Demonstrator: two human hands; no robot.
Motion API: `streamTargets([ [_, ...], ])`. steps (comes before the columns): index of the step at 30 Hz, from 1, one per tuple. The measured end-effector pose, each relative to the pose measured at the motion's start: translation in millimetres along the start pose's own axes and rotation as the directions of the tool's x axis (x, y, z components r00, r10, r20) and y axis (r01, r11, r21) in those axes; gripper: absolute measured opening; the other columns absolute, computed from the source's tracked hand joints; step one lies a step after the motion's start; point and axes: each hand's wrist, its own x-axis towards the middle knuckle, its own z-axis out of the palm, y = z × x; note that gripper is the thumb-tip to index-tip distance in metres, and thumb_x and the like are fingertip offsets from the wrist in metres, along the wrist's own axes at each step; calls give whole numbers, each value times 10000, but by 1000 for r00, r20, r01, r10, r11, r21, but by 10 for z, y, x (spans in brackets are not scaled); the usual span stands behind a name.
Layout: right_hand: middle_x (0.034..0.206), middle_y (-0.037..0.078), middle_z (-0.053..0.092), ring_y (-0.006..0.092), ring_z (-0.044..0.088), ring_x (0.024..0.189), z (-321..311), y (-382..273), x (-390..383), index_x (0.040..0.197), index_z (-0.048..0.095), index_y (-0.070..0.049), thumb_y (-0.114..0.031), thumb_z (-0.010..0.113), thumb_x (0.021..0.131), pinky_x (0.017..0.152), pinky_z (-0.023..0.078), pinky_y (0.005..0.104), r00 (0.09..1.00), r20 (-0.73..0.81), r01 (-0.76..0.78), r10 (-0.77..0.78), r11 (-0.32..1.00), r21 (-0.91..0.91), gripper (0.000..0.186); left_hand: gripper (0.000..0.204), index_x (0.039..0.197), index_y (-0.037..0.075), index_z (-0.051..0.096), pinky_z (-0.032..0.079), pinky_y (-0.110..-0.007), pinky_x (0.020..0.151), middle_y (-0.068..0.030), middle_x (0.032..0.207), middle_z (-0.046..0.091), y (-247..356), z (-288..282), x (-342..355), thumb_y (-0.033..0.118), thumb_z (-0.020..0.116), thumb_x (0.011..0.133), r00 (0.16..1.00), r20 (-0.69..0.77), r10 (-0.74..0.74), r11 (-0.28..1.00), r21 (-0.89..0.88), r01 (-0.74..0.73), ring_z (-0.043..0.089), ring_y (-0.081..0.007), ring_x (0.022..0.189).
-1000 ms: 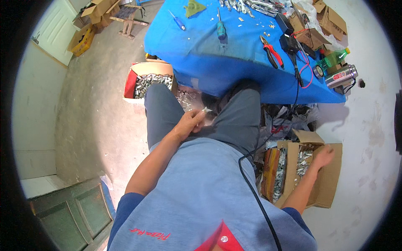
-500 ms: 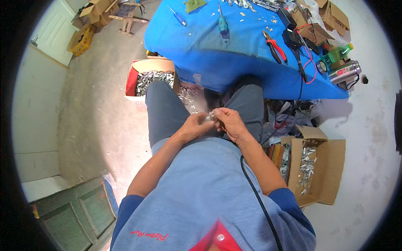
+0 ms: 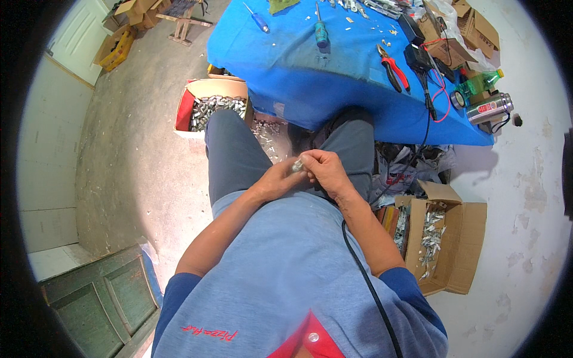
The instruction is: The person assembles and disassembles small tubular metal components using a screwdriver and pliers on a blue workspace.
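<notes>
Over my lap, my left hand (image 3: 279, 179) and my right hand (image 3: 325, 170) meet around a small, shiny, silvery piece (image 3: 297, 166). Its exact kind is too small to make out. My left fingers are curled round its lower side, slightly blurred. Thumb and fingertips of my right hand pinch it from the upper right. Beyond my knees, on the blue-covered table (image 3: 352, 65), lie pliers (image 3: 394, 68) with red and black handles, a screwdriver (image 3: 322, 34) with a teal handle and another screwdriver (image 3: 261, 22) with a blue handle.
An open box of metal pieces (image 3: 218, 107) stands by my left knee. At my right, a cardboard box (image 3: 436, 238) holds thin silvery parts. A steel flask (image 3: 490, 108), a green bottle (image 3: 480, 82) and black adapters with cables (image 3: 418, 56) crowd the table's right end.
My hands stay together over my lap, and the fingers have shifted slightly around the silvery piece, which now shows a little more. The whole view has tilted slightly.
</notes>
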Motion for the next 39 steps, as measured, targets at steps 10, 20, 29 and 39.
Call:
streamTargets([
  [10, 692, -8, 600, 56, 513, 561, 31, 35, -1, 920, 690, -5, -234, 634, 936, 488, 437, 217, 994, -111, 2, -13, 995, -95, 237, 312, 1149, -1, 597, 479, -290, 795, -64, 958, 652, -3, 10, 23, 259, 570, 978, 998, -61, -33, 997, 61, 37, 573, -116, 882],
  [20, 720, 3, 620, 62, 544, 595, 58, 111, 14, 930, 682, 19, -196, 649, 921, 520, 446, 224, 994, -69, 77, -86, 988, -131, 217, 331, 1131, 35, 617, 504, -412, 782, -202, 958, 686, -10, 30, 14, 288, 613, 916, 984, -172, -43, 938, 331, 99, 672, -328, 890],
  [29, 834, 6, 639, 61, 556, 736, 59, 132, -16, 978, 666, 11, -120, 663, 893, 653, 462, 217, 999, 1, 47, -48, 997, 59, 156, 331, 1078, 60, 629, 501, -495, 766, -228, 944, 679, 163, 90, 5, 316, 616, 868, 967, -253, -39, 804, 567, 180, 641, -425, 908],
  [39, 850, -2, 638, 67, 564, 773, 11, 241, 75, 970, 669, -16, -131, 648, 899, 679, 465, 225, 978, -12, 203, -207, 967, -153, 137, 310, 1055, 44, 640, 499, -504, 764, -240, 931, 673, 44, 101, 26, 287, 596, 867, 969, -244, -27, 796, 582, 168, 639, -434, 884],
])
